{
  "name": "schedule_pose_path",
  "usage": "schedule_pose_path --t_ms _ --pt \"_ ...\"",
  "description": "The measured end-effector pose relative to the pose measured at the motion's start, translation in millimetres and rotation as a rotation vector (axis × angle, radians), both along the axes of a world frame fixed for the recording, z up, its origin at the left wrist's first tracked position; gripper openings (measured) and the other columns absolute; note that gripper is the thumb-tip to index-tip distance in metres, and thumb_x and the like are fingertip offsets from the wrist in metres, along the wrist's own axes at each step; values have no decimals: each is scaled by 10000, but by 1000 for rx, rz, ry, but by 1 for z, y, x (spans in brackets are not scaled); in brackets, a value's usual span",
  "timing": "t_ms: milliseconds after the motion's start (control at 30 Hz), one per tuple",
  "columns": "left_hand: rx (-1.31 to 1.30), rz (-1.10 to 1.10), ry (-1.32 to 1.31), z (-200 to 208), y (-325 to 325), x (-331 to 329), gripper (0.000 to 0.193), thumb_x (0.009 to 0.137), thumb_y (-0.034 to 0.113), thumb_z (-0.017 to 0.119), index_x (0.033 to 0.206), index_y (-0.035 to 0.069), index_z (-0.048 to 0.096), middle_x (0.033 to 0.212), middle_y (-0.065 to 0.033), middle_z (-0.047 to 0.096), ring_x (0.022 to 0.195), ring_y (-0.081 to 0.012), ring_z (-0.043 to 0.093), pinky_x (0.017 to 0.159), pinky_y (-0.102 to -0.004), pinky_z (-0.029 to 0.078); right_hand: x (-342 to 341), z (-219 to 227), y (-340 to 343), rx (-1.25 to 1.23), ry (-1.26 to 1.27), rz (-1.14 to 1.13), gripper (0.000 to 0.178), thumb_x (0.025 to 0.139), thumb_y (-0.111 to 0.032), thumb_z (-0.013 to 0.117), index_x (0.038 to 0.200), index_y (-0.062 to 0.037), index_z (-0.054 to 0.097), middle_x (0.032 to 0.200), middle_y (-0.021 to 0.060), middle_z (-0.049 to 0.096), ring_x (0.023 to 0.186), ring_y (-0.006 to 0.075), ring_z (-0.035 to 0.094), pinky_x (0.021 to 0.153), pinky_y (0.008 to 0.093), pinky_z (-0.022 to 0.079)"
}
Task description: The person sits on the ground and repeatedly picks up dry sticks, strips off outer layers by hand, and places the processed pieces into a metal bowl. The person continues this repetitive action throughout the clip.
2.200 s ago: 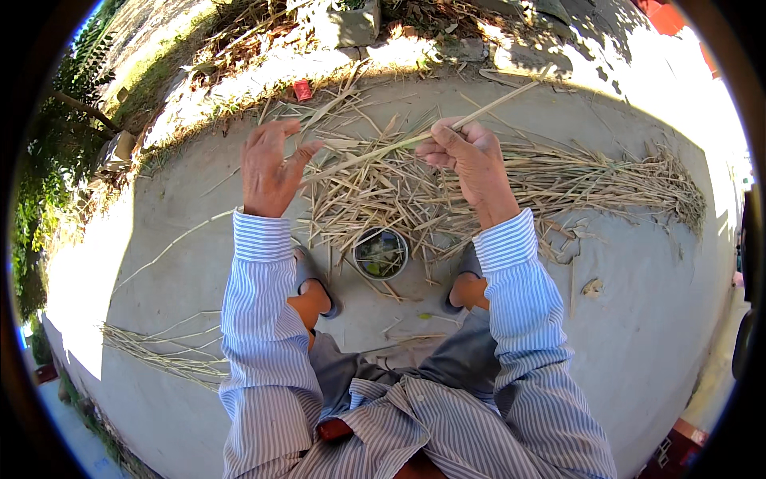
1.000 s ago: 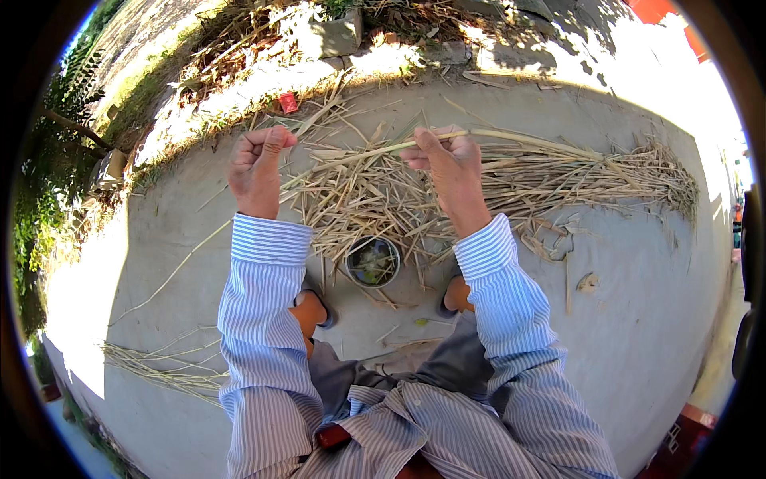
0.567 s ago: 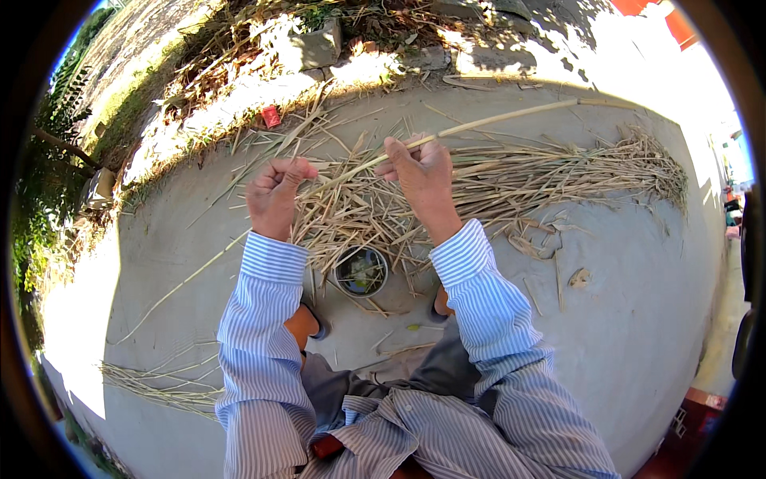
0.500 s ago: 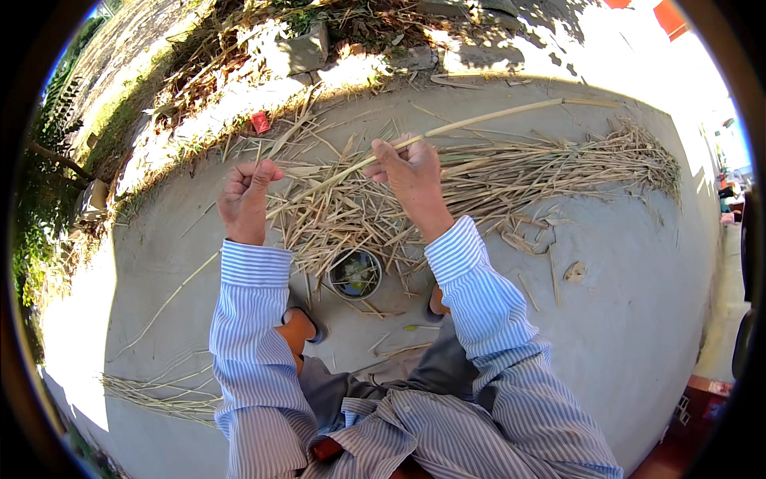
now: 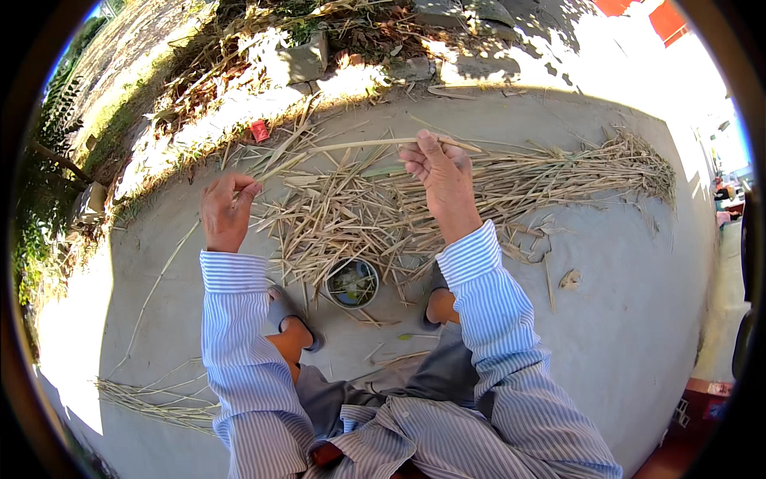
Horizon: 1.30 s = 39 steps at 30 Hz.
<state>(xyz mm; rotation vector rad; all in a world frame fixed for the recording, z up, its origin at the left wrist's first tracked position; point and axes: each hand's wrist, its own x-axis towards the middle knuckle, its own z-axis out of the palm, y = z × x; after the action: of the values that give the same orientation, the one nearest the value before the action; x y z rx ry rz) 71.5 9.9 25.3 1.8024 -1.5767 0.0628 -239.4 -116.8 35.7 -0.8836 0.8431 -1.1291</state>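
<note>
My right hand is closed around a long pale dry stalk above the straw pile. The stalk's short end pokes out right of the fingers; its longer part slants down leftward toward my left hand. That hand is pinched closed, and a thin pale strand runs from behind it down to a small bundle of thin stems at lower left. Fingers hide where the strand is gripped. Beneath both hands spreads a heap of cut straw pieces, joined on the right by a long sheaf of stalks.
A round metal bowl with dark water and green bits stands between my feet. A crushed red packet lies at the heap's far left. Stone blocks and dry leaves edge the concrete floor. A red object is at lower right.
My right hand has moved right and the stalk has swung lower, with far less of it extending right. My left hand has shifted left and down, the thin strand moving with it.
</note>
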Motion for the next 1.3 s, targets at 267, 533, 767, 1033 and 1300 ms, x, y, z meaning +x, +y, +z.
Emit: schedule_pose_path --t_ms 267,533,767,1033,1300 --pt "-250 -264 11 13 -34 -94 231 711 200 775 884 85 676 804 -44 668 817 -243 617 787 -379 415 35 2 32 -256 127 135 279 914 -253 639 980 16 610 860 124 675 760 161 668 660 246 541" --pt "-167 -288 133 9 -39 -93 140 710 142 771 790 69 681 742 -64 648 722 -249 606 695 -368 438 34 10 37 -365 281 79 245 917 -200 637 989 32 607 809 95 681 740 108 645 666 226 523" --pt "-68 -283 326 14 -43 -113 123 784 118 742 851 35 681 758 -51 672 677 -142 611 623 -276 474 37 7 45 -328 120 72 229 926 -185 623 996 32 601 855 97 678 771 113 658 671 230 530" --pt "-313 -5 907 23 -26 -44 241 828 202 734 967 35 628 827 -54 682 742 -141 624 688 -274 484 25 5 39 -309 206 -5 250 937 -221 606 980 25 596 863 102 680 786 153 683 669 246 547" --pt "-212 -230 -139 13 -32 -63 220 727 201 770 874 66 677 936 -76 681 888 -247 623 758 -350 463 25 9 39 -191 -11 -6 243 931 -198 611 1005 32 591 862 136 688 799 190 694 690 266 563"
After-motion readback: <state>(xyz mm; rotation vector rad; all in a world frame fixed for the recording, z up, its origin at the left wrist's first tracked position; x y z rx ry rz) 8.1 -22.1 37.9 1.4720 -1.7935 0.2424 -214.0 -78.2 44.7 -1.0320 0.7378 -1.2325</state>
